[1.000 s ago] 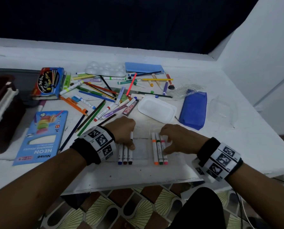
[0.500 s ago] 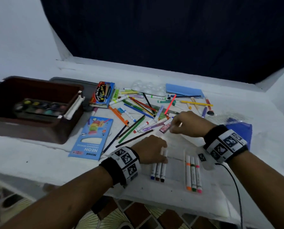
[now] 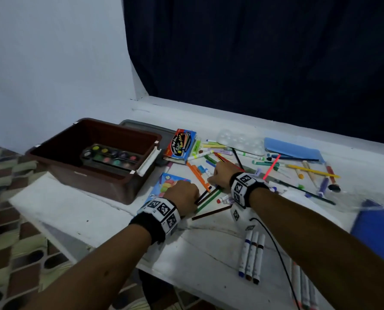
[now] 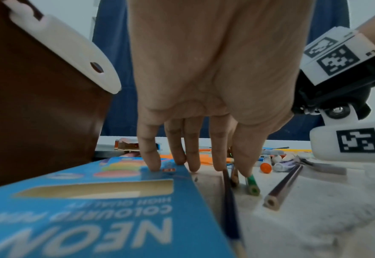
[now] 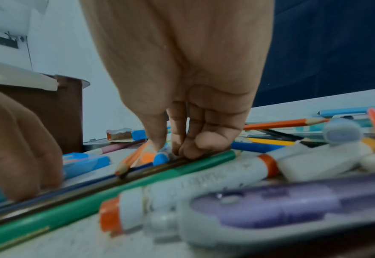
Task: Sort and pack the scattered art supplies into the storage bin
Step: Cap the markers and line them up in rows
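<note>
The brown storage bin (image 3: 85, 180) stands at the left with a watercolour palette (image 3: 112, 156) inside. Beside the blue NEON pencil box (image 3: 162, 186) lie a few coloured pencils (image 3: 209, 200) side by side. My left hand (image 3: 182, 194) presses straight fingers (image 4: 149, 157) down on the box edge and the pencils' near ends, thumb on the green pencil (image 4: 253, 185). My right hand (image 3: 219, 175) pinches their far ends with curled fingers (image 5: 188, 148), next to a blue-capped marker (image 5: 161, 158). One brown pencil (image 3: 211, 212) lies apart.
Three markers (image 3: 251, 253) lie in a row near the front edge, with more markers (image 3: 302, 287) at the bottom right. Loose pens and pencils cover the middle. A paint-set box (image 3: 182, 143), a white mixing tray (image 3: 240, 139) and a blue pouch (image 3: 379, 229) lie around.
Both hands have left the two marker rows and moved left to the pencils by the NEON box. The view has swung left, bringing the whole bin into sight.
</note>
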